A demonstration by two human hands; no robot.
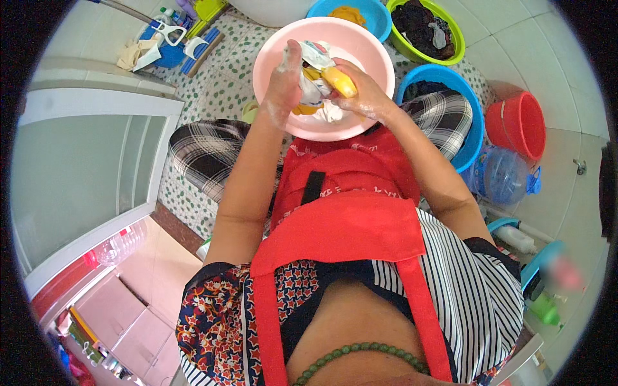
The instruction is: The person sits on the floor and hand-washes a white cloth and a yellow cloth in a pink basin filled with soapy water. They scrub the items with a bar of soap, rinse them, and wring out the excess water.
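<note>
A yellow bar of soap [340, 82] is gripped in my right hand [368, 93], its end resting against a bunched wet garment. This garment [311, 90] is white with yellow and dark parts, and my left hand [284, 83] holds its left side with the thumb pointing up. Suds whiten both hands. Both are over a pale pink basin [381, 48] in front of my lap. More white and yellow cloth lies in the basin below my hands; its lower folds are partly hidden.
Around the pink basin stand a blue basin [381, 24] with yellow cloth, a lime-green basin [458, 46] with dark clothes, and another blue basin [477, 119]. A red bucket [533, 122] and clear water jug [504, 177] are at right. A framed door [77, 174] stands left.
</note>
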